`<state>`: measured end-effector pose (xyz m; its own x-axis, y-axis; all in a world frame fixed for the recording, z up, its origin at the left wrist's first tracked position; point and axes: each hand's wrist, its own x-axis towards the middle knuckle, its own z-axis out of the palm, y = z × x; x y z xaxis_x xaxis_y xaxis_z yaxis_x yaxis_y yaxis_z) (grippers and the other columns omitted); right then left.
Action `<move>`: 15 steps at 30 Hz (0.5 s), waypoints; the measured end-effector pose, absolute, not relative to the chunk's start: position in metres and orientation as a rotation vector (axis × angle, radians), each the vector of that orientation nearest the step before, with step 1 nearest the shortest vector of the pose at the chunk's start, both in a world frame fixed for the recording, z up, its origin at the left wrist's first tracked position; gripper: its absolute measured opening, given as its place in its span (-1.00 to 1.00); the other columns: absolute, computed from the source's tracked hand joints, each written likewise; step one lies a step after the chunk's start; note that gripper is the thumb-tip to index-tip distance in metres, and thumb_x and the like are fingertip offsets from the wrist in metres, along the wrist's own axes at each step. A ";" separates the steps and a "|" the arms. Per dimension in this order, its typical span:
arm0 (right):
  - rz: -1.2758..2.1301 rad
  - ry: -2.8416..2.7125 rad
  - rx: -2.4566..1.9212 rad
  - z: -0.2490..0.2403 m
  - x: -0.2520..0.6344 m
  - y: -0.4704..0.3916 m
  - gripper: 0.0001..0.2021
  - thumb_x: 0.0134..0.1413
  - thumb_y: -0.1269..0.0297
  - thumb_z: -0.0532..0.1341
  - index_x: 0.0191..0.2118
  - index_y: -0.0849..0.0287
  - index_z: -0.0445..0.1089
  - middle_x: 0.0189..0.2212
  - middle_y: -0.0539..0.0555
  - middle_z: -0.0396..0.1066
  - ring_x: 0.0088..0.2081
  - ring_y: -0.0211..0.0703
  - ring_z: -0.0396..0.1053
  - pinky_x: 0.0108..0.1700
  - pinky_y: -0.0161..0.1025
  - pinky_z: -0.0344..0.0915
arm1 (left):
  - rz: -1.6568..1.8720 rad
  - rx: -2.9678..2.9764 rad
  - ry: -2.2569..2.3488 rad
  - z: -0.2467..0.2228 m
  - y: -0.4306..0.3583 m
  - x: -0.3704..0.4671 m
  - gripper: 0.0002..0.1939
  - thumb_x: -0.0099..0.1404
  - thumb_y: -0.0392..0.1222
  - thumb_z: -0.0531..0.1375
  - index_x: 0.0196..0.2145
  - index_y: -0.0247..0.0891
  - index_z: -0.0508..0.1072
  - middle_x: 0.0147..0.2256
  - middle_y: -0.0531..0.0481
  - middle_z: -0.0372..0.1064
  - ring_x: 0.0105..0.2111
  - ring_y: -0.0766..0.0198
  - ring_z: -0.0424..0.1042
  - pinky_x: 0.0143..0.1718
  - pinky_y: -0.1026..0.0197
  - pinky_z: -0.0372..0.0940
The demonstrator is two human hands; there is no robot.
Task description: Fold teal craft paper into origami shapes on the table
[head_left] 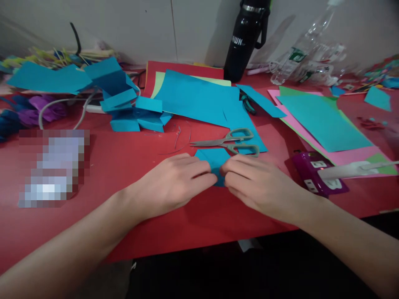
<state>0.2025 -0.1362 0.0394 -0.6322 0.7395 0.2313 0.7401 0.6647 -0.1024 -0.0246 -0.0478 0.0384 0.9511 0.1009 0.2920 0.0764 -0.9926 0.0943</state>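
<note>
Lying flat on the red table (124,166) just this side of the scissors (229,142), pinched from either side by left hand (174,185) and right hand (258,187) alike, fingertips closed on the small blue paper (213,160) between them.

Paper piece (213,160) between hands on table (124,162); scissors (230,142) just behind; bottle (246,39) far behind.
</note>
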 end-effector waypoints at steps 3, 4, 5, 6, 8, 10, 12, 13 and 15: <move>0.238 -2.650 -1.292 0.032 0.202 -0.138 -0.80 0.25 0.54 0.06 -0.23 0.20 0.40 -0.17 0.16 0.45 -0.15 -0.02 0.40 -0.13 -0.07 0.39 | 0.216 2.963 0.232 0.035 -0.050 -0.023 -0.74 0.45 -0.35 0.01 -0.18 -0.28 0.50 -0.24 -0.10 0.49 -0.28 0.16 0.44 -0.26 0.13 0.31; 0.299 -2.635 -1.317 0.031 0.201 -0.138 -0.79 0.23 0.55 0.07 -0.21 0.19 0.41 -0.14 0.16 0.46 -0.12 -0.02 0.41 -0.08 -0.05 0.39 | 0.182 2.928 0.272 0.034 -0.051 -0.023 -0.75 0.44 -0.34 0.03 -0.17 -0.27 0.51 -0.22 -0.11 0.49 -0.26 0.15 0.44 -0.25 0.13 0.32; 0.343 -2.615 -1.333 0.031 0.201 -0.139 -0.79 0.22 0.55 0.08 -0.18 0.18 0.42 -0.11 0.16 0.46 -0.08 0.00 0.42 -0.04 -0.03 0.39 | 0.171 2.887 0.308 0.033 -0.051 -0.023 -0.77 0.43 -0.32 0.05 -0.16 -0.27 0.51 -0.21 -0.12 0.48 -0.25 0.14 0.44 -0.24 0.12 0.32; 0.374 -2.592 -1.342 0.030 0.201 -0.139 -0.79 0.22 0.53 0.10 -0.16 0.17 0.43 -0.08 0.16 0.46 -0.05 0.01 0.42 0.00 -0.01 0.39 | 0.172 2.845 0.339 0.032 -0.051 -0.024 -0.79 0.42 -0.29 0.08 -0.15 -0.27 0.52 -0.19 -0.12 0.47 -0.23 0.13 0.44 -0.22 0.11 0.32; 0.402 -2.553 -1.349 0.030 0.200 -0.141 -0.81 0.26 0.46 0.13 -0.10 0.18 0.45 -0.04 0.18 0.47 -0.01 0.02 0.43 0.06 0.02 0.39 | 0.201 2.776 0.386 0.032 -0.051 -0.024 -0.81 0.42 -0.24 0.11 -0.16 -0.27 0.53 -0.19 -0.11 0.47 -0.20 0.11 0.44 -0.17 0.08 0.31; 0.401 -2.529 -1.361 0.030 0.199 -0.142 -0.80 0.31 0.40 0.11 -0.08 0.20 0.47 -0.02 0.19 0.47 0.01 0.03 0.43 0.08 0.03 0.38 | 0.237 2.739 0.425 0.032 -0.052 -0.023 -0.79 0.44 -0.21 0.10 -0.19 -0.26 0.54 -0.22 -0.09 0.47 -0.20 0.11 0.43 -0.12 0.04 0.29; 0.415 -2.485 -1.394 0.030 0.199 -0.141 -0.77 0.35 0.39 0.08 -0.08 0.20 0.49 -0.04 0.20 0.48 0.00 0.02 0.43 0.06 0.02 0.38 | 0.260 2.697 0.453 0.031 -0.051 -0.022 -0.76 0.47 -0.21 0.07 -0.19 -0.27 0.54 -0.23 -0.09 0.46 -0.19 0.12 0.41 -0.10 0.03 0.27; 0.442 -2.447 -1.418 0.029 0.200 -0.140 -0.77 0.36 0.38 0.07 -0.09 0.20 0.49 -0.06 0.19 0.48 -0.01 0.01 0.44 0.04 0.00 0.38 | 0.265 2.659 0.467 0.030 -0.050 -0.021 -0.75 0.47 -0.22 0.06 -0.18 -0.27 0.54 -0.22 -0.09 0.46 -0.19 0.12 0.41 -0.10 0.04 0.27; 0.526 -2.349 -1.473 0.030 0.201 -0.135 -0.80 0.37 0.34 0.09 -0.13 0.18 0.48 -0.11 0.15 0.47 -0.07 -0.06 0.44 -0.02 -0.08 0.38 | 0.263 2.559 0.508 0.028 -0.048 -0.018 -0.75 0.48 -0.23 0.05 -0.16 -0.29 0.53 -0.20 -0.11 0.47 -0.17 0.14 0.42 -0.12 0.09 0.29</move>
<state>0.2014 -0.1346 0.0296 -0.4182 0.9055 0.0724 0.7882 0.4013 -0.4666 -0.0182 -0.0483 0.0283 0.9111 0.4030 0.0867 0.3033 -0.7978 0.5210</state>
